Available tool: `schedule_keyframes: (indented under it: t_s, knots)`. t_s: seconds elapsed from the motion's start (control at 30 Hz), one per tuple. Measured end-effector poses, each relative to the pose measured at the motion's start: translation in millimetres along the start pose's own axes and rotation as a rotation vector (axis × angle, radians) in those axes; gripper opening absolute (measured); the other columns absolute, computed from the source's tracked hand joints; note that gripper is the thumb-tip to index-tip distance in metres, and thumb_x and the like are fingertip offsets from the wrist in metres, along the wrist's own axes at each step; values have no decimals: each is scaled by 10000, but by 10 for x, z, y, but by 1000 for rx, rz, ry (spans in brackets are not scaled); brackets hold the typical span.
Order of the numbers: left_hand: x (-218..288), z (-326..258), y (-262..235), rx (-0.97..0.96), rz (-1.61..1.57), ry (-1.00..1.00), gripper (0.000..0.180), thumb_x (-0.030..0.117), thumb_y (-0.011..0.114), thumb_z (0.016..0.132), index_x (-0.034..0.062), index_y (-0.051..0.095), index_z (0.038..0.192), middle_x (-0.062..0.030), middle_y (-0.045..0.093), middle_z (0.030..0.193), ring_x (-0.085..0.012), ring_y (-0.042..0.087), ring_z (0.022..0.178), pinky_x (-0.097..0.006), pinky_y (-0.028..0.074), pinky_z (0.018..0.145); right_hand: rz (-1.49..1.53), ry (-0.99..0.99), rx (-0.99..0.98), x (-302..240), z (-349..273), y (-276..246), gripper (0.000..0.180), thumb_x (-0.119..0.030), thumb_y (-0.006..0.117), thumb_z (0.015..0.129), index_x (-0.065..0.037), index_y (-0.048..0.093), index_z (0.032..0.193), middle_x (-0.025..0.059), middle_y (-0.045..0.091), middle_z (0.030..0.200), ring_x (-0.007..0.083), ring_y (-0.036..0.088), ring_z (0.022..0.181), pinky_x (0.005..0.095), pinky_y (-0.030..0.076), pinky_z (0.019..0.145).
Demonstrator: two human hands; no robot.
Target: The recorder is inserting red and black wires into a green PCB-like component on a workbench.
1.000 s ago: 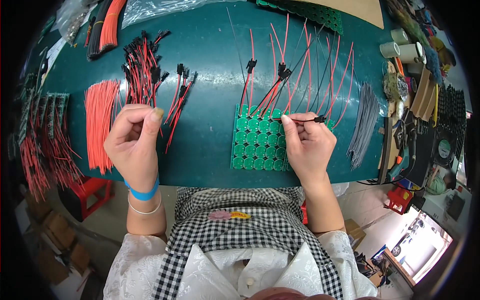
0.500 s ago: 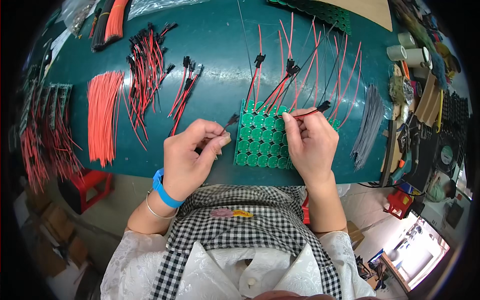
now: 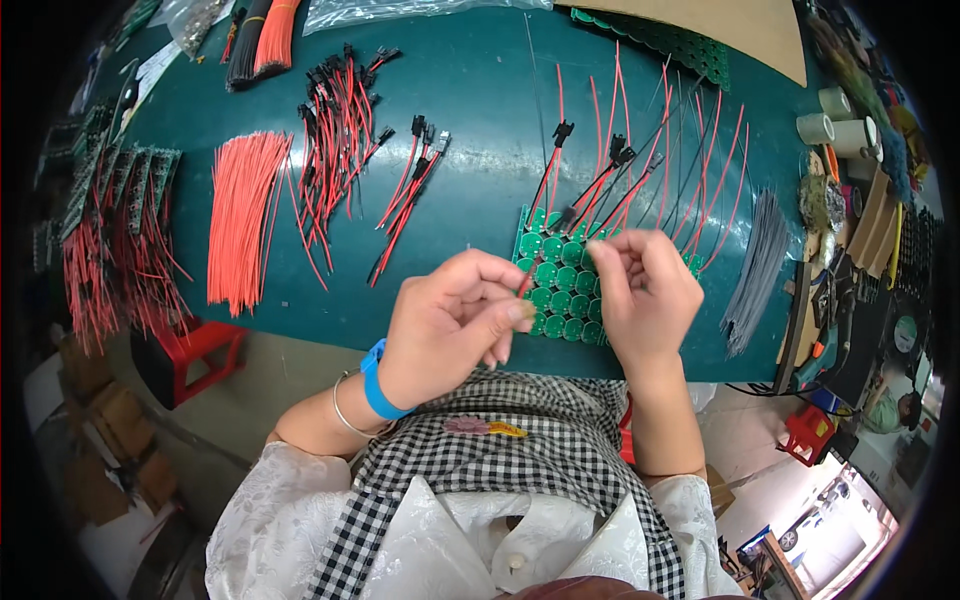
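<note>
The left hand [image 3: 440,325] is coming in over the left edge of the board [image 3: 565,302], where half a second ago it was hovering just beside it. It is pinching a lead [image 3: 524,284] between thumb and finger; motion is blurring the lead's far end. The right hand [image 3: 652,295] is no longer showing a connector across its knuckles, so that lead is probably resting at the board now, leaving room for another. Its thumb and finger are bending close together; whether they are gripping anything, I cannot tell.

The board is lying on the table [image 3: 470,170] under both hands, the right one hiding part of it. Wires [image 3: 705,165] are fanning out and crossing beyond its far edge, crowding the space there. Spare leads [image 3: 335,140] and red wires [image 3: 245,220] are lying to the left, grey wires [image 3: 757,270] to the right.
</note>
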State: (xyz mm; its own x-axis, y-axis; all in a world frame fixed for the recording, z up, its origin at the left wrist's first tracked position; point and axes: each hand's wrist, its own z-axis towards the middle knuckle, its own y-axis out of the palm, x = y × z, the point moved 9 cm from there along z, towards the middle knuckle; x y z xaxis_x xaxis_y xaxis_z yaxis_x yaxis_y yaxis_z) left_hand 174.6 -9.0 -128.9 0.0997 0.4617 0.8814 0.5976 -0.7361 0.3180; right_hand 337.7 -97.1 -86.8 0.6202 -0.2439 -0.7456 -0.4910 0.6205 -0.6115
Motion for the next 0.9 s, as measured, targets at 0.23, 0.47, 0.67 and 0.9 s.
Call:
schedule_keyframes:
  t_s: [0.23, 0.47, 0.67, 0.9]
  knots:
    - [39, -44, 349, -190, 348, 115, 76, 33, 715, 916, -19, 701, 970, -77, 726, 840, -77, 651, 643, -241, 514, 565, 725, 333, -310, -66, -313, -3, 74, 28, 755, 846, 50, 733, 913, 101, 695, 834, 110, 633, 626, 217, 491, 538]
    - [285, -12, 378, -72, 686, 428, 58, 24, 756, 849, 16, 729, 899, -85, 707, 794, -144, 635, 595, -274, 482, 538, 584, 479, -266, 243, -352, -129, 43, 46, 737, 861, 52, 726, 902, 85, 700, 833, 110, 680, 661, 215, 534, 552]
    - [847, 39, -264, 454, 1157, 587, 136, 25, 781, 807, 31, 663, 873, -101, 622, 772, -251, 614, 647, -339, 482, 575, 284, 175, 91, 540, -201, -226, 63, 24, 733, 879, 44, 701, 929, 71, 690, 831, 94, 664, 645, 200, 514, 537]
    - [706, 178, -652, 499, 1361, 530, 245, 80, 838, 793, -3, 629, 890, -50, 568, 784, -129, 491, 661, -257, 428, 590, 279, 214, 91, 543, -168, -211, 64, 43, 736, 869, 39, 702, 924, 72, 676, 837, 91, 650, 631, 206, 521, 536]
